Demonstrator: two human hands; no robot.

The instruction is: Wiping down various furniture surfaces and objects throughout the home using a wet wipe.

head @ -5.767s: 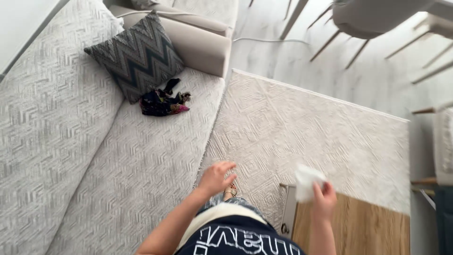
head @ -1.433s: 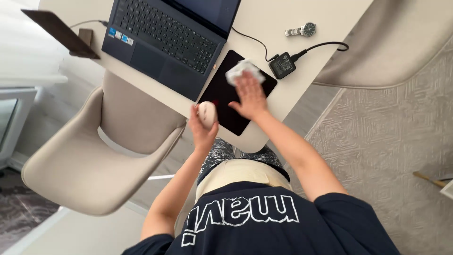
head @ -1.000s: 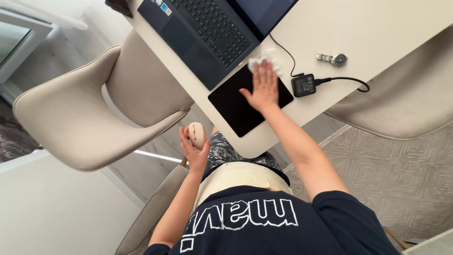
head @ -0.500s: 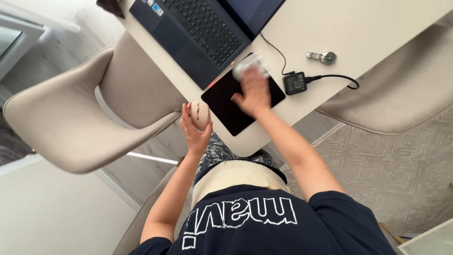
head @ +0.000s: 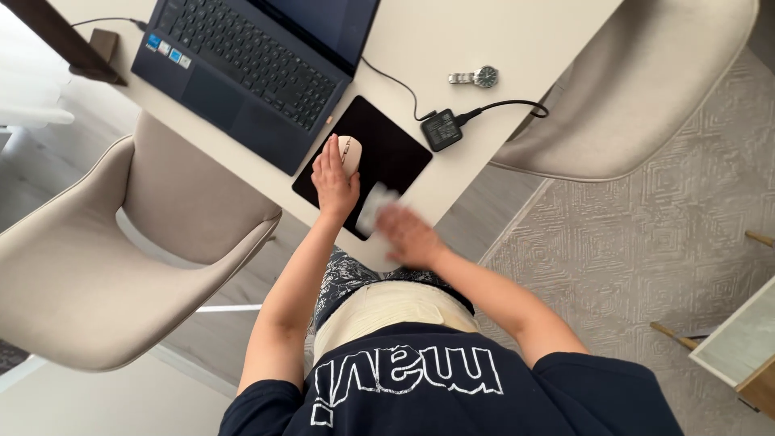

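since half a second ago: white desk (head: 517, 32) unchanged, black mouse pad (head: 387, 149) now bears the pale mouse (head: 350, 153) with left hand (head: 333, 179) fingers wrapped on it, right hand (head: 408, 234), blurred, fingers pressing white cloth (head: 373, 206) at pad's near edge.

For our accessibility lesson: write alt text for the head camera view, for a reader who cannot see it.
Seen from above, a person's left hand rests on a pale mouse on a black mouse pad, while the right hand holds a white wipe at the pad's edge. An open laptop, charger and wristwatch lie on the white desk.
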